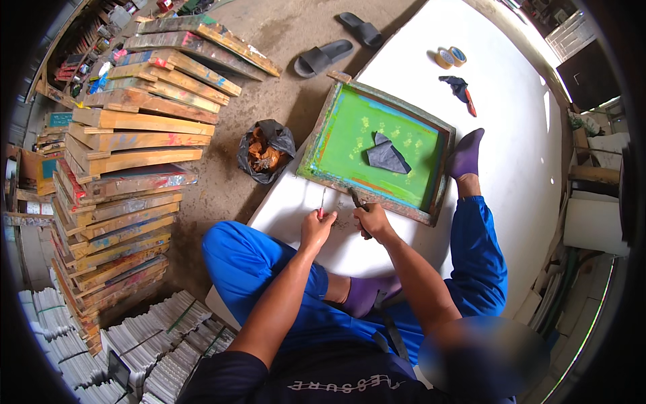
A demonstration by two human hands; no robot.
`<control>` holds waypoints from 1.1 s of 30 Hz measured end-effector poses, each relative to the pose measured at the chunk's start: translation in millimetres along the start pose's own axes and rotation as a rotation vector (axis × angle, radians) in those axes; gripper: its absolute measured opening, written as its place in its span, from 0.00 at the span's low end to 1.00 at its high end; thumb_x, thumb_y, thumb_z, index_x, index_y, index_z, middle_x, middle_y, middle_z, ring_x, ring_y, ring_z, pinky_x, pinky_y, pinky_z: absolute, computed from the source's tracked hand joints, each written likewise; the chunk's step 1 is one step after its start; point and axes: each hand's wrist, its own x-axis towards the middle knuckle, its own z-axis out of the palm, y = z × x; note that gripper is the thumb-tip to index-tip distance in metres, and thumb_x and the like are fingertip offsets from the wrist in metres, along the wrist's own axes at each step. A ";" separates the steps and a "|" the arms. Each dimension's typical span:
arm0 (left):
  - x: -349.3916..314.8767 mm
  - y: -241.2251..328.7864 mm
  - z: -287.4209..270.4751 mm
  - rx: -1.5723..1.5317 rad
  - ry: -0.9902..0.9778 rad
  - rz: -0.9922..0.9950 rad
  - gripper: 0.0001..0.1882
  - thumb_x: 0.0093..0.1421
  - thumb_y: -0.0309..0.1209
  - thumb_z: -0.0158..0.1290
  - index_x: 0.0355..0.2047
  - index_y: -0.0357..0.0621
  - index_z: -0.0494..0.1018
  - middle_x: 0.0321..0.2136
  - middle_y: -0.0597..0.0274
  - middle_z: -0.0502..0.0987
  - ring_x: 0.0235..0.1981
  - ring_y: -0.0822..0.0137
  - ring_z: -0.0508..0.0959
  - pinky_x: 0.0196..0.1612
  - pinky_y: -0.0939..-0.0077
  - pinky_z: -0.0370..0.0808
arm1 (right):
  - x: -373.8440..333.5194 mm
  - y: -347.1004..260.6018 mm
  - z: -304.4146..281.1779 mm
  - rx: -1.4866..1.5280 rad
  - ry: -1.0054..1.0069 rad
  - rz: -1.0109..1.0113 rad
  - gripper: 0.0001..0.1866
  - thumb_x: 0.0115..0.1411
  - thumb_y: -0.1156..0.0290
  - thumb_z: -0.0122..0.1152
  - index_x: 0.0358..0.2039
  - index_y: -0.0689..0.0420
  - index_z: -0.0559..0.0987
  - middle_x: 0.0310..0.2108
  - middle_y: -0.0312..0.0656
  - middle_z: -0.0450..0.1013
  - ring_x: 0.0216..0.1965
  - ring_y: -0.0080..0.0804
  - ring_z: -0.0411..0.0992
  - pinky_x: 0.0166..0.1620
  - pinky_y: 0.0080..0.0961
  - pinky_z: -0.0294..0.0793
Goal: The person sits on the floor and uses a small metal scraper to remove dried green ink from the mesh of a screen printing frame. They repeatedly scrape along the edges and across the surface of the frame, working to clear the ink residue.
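Observation:
A wooden screen-printing frame [445, 176] with green mesh [350, 141] and small yellow flower shapes lies on a white board in front of me. A folded dark cloth [388, 156] rests on its mesh. My left hand [316, 230] is closed around a thin metal tool with a red handle [321, 211], likely a screwdriver, its shaft pointing toward the frame's near side. Closed too, my right hand [373, 221] grips a dark-handled hand tool [355, 197], whose tip is at the frame's near edge. Its exact kind is not clear.
Stacked wooden frames [141, 141] stand on the left, with paper bundles [155, 330] below them. A black bag of brown scraps [267, 151] sits beside the white board [518, 168]. Tape rolls [450, 57] and a dark cloth with a red-handled item [460, 93] lie farther off, near slippers [323, 58].

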 end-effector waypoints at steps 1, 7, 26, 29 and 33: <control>0.6 -0.7 0.2 -0.008 0.009 -0.011 0.22 0.57 0.45 0.63 0.30 0.33 0.79 0.23 0.48 0.81 0.28 0.52 0.82 0.35 0.60 0.76 | -0.3 0.1 2.1 -0.044 0.017 0.003 0.16 0.61 0.62 0.56 0.33 0.65 0.77 0.20 0.46 0.73 0.17 0.35 0.73 0.20 0.33 0.73; -4.7 3.3 -7.4 -0.117 -0.031 -0.063 0.20 0.59 0.42 0.62 0.22 0.38 0.73 0.15 0.59 0.75 0.14 0.65 0.74 0.20 0.66 0.70 | 3.6 14.2 16.5 -0.515 0.342 -0.261 0.20 0.57 0.58 0.56 0.35 0.66 0.80 0.33 0.64 0.77 0.39 0.63 0.76 0.45 0.50 0.75; -17.9 18.8 -8.8 -0.316 -0.110 -0.068 0.18 0.62 0.39 0.60 0.23 0.41 0.71 0.11 0.68 0.67 0.09 0.75 0.66 0.12 0.75 0.62 | -5.6 13.0 -6.2 0.166 -0.173 -0.001 0.22 0.66 0.55 0.57 0.50 0.62 0.73 0.37 0.51 0.77 0.32 0.41 0.81 0.27 0.38 0.79; -16.6 18.4 -8.4 -0.308 -0.098 -0.060 0.17 0.62 0.39 0.60 0.23 0.40 0.71 0.11 0.69 0.67 0.09 0.75 0.65 0.12 0.74 0.61 | -5.3 5.6 -3.4 0.159 -0.154 -0.004 0.21 0.67 0.56 0.57 0.48 0.62 0.73 0.36 0.51 0.77 0.31 0.41 0.81 0.26 0.39 0.79; -16.3 23.1 -7.6 -0.296 -0.085 -0.060 0.16 0.62 0.39 0.60 0.25 0.39 0.74 0.11 0.69 0.67 0.10 0.75 0.66 0.13 0.73 0.61 | -5.9 -4.1 0.3 0.154 -0.108 0.035 0.18 0.66 0.59 0.56 0.45 0.62 0.73 0.30 0.48 0.77 0.25 0.38 0.79 0.22 0.37 0.78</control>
